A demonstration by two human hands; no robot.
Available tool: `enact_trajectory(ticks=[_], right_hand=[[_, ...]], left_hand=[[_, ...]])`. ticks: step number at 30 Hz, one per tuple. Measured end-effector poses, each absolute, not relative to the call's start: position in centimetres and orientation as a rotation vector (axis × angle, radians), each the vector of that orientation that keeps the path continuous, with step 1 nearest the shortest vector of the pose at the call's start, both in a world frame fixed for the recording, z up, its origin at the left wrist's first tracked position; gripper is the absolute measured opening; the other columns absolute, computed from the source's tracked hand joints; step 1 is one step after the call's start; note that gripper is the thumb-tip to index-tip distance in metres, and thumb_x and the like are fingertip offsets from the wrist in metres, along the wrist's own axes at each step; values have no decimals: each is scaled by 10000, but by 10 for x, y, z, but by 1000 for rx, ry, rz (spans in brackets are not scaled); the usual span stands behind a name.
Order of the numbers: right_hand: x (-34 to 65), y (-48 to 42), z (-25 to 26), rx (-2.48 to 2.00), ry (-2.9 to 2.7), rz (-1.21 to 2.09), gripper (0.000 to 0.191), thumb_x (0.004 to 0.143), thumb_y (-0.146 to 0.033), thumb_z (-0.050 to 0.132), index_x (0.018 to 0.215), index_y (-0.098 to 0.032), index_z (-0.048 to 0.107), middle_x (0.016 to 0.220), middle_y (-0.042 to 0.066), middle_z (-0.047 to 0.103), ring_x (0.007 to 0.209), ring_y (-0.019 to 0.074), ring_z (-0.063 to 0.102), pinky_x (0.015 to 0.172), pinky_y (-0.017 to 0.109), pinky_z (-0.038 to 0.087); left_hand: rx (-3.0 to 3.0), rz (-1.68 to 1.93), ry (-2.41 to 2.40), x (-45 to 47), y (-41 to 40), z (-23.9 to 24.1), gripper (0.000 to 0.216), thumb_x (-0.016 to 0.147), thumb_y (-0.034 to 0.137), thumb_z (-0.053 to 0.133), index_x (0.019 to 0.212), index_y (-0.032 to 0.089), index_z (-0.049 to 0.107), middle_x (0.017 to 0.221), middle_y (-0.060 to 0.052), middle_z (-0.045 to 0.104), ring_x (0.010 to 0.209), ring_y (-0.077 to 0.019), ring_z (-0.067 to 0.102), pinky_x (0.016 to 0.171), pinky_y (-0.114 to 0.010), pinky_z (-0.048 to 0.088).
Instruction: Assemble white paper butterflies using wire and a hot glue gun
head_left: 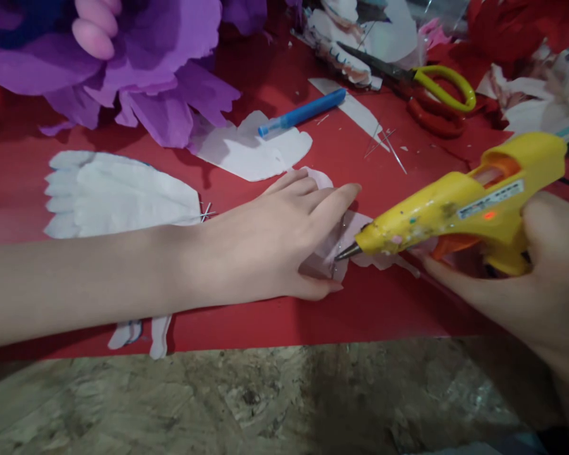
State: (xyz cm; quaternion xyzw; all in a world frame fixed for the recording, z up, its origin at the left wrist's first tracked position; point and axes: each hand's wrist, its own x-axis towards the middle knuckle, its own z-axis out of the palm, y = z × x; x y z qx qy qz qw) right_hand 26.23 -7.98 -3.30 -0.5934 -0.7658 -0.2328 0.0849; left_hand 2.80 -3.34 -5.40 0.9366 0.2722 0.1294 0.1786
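Note:
My right hand (545, 272) grips a yellow hot glue gun (422, 202) by its handle, with a finger near the orange trigger. The gun's metal nozzle points left and touches, or nearly touches, a pale pinkish paper cutout (355, 230) on the red surface. My left hand (289, 234) lies palm down over that cutout, its fingers stretched out and its thumb apart below the nozzle. A shiny line, perhaps glue or wire, runs along the cutout between thumb and forefinger. Part of the cutout is hidden under the palm.
Behind my left forearm lies a white scalloped cutout (118, 193). Further back are another white cutout (253, 148), a blue pen (303, 112) and scissors (443, 88) with yellow and red handles. Purple paper petals (161, 63) fill the back left. The red surface's front edge borders speckled board (218, 398).

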Motion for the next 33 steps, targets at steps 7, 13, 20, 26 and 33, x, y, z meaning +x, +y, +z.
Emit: enact_trajectory(ticks=[7,13,20,26,33], right_hand=[[265,-79,-34,-1680,-2323,-745,559,783,-725,304,644,-202,164,517,-23,222,440,76,232,391,244,161],[269,-74,-35,-1917,-2181,-749,590,744,-786,263,633,-210,192,538,-3,294,467,87,301,420,245,174],[271,-70,-35,-1858,-2224,-704,632,726,-829,204,643,-203,177,535,-20,254,459,78,271,415,231,172],[275,-67,-34,-2059,-2084,-662,725,644,-898,86,652,-196,266,517,-21,252,459,83,249,431,237,175],[286,-59,-28,-2037,-1924,-255,790,508,-931,352,692,-171,460,551,10,438,494,92,366,479,249,288]], left_hand=[[2673,400,768,27,-34,-55,732,738,378,638,1292,-9,358,1158,-182,565,1100,-306,493,931,-410,404],[2703,422,752,26,-34,-56,765,711,375,673,1285,-19,356,1135,-170,579,1054,-299,500,904,-387,413],[2712,467,710,25,-32,-58,745,732,418,646,1271,-20,377,1107,-175,588,1015,-293,504,926,-400,401],[2746,499,706,25,-34,-57,662,789,387,590,1247,-51,402,1037,-164,598,954,-263,515,902,-389,415],[2672,374,716,23,-33,-51,718,764,383,663,1303,38,337,1242,-166,540,1161,-267,471,1070,-438,279]])
